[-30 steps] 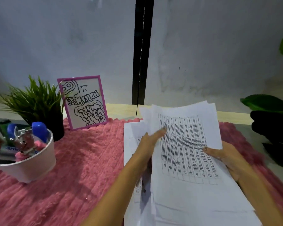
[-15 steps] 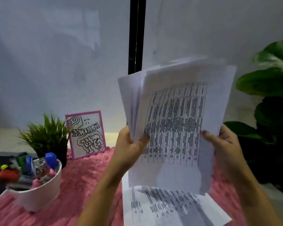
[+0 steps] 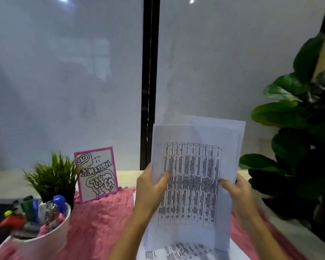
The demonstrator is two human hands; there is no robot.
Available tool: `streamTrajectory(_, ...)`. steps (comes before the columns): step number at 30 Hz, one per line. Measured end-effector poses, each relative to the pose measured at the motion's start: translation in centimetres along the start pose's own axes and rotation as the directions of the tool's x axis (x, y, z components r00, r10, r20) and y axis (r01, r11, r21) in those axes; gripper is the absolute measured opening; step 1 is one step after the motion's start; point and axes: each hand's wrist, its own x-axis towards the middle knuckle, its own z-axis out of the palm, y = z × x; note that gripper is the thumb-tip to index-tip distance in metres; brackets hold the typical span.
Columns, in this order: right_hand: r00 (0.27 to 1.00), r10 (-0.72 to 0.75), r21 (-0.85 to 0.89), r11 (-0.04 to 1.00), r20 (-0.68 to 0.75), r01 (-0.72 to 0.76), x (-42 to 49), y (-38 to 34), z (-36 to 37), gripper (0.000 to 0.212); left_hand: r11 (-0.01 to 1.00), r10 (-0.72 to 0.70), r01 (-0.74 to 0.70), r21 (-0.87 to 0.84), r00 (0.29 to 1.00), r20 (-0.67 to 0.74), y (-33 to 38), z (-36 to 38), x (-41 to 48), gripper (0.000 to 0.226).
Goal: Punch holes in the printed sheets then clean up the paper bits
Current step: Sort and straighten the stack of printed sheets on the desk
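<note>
Both grips clasp one stack of printed sheets (image 3: pixel 193 166): the left grip (image 3: pixel 150 186) pinches its left edge, thumb across the print, and the right grip (image 3: pixel 238 192) holds its right edge. The stack stands upright by the surface's near edge, over more loose sheets (image 3: pixel 176 253) lying on a pink mat (image 3: pixel 101 222). Toward the left edge sit a white cup (image 3: pixel 45 239) of markers, a small plant (image 3: pixel 53 177) and a pink-framed drawing (image 3: pixel 97 177); a leafy plant (image 3: pixel 298 147) fills the right edge.
</note>
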Motion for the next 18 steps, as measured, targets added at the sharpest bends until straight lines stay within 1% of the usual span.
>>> streamTrajectory(1,0.999,0.042,0.012,0.999,0.006,-0.042,-0.5,0.6,0.0,0.024,0.999,-0.039,0.039,-0.011,0.999,0.003,-0.7,0.1,-0.4,0.021)
streamTrajectory(3,0.996,0.086,0.048,0.995,0.019,-0.087,-1.1,1.0,0.3,0.024,0.994,-0.085,0.083,-0.066,0.996,-0.028,-1.3,0.2,-0.7,0.043)
streamTrajectory(5,0.998,0.065,0.116,0.991,0.008,-0.065,-0.9,0.3,0.4,0.025,0.990,-0.099,0.087,-0.114,0.990,-0.105,-0.6,0.2,-0.4,0.064)
streamTrajectory(6,0.999,0.037,0.158,0.987,0.002,-0.037,-0.6,-0.1,0.3,0.026,0.987,-0.099,0.080,-0.138,0.986,-0.136,0.0,0.1,-0.1,0.068)
streamTrajectory(8,1.000,-0.025,0.186,0.982,-0.015,0.027,-0.1,-0.8,0.0,0.027,0.979,-0.078,0.044,-0.198,0.982,-0.172,1.6,-0.3,0.2,0.051)
streamTrajectory(9,0.999,-0.040,0.158,0.987,-0.011,0.042,0.0,-0.9,-0.1,0.029,0.978,-0.061,0.024,-0.207,0.983,-0.174,2.0,-0.5,0.2,0.043)
streamTrajectory(10,0.999,-0.037,0.113,0.993,0.004,0.036,-0.1,-0.8,-0.1,0.031,0.979,-0.060,0.029,-0.201,0.986,-0.154,2.0,-0.6,0.1,0.040)
streamTrajectory(12,0.999,0.016,0.032,0.999,0.041,-0.017,-0.7,0.2,0.2,0.035,0.986,-0.095,0.080,-0.146,0.991,-0.096,0.9,-0.4,-0.2,0.045)
streamTrajectory(14,0.995,0.077,0.002,0.997,0.063,-0.077,-1.3,1.4,0.5,0.033,0.985,-0.157,0.154,-0.073,0.986,-0.045,-0.2,-0.2,-1.2,0.054)
streamTrajectory(15,0.994,0.088,-0.001,0.996,0.064,-0.088,-1.6,1.7,0.6,0.032,0.984,-0.169,0.167,-0.056,0.985,-0.040,-0.4,-0.1,-1.7,0.057)
streamTrajectory(16,0.995,0.082,0.001,0.997,0.051,-0.082,-1.6,1.8,0.6,0.031,0.987,-0.161,0.159,-0.034,0.985,-0.055,-0.5,0.1,-2.1,0.059)
streamTrajectory(18,0.999,0.036,0.018,0.999,0.012,-0.036,-1.4,0.9,0.9,0.030,0.993,-0.116,0.117,0.002,0.984,-0.138,-0.1,0.5,-2.3,0.058)
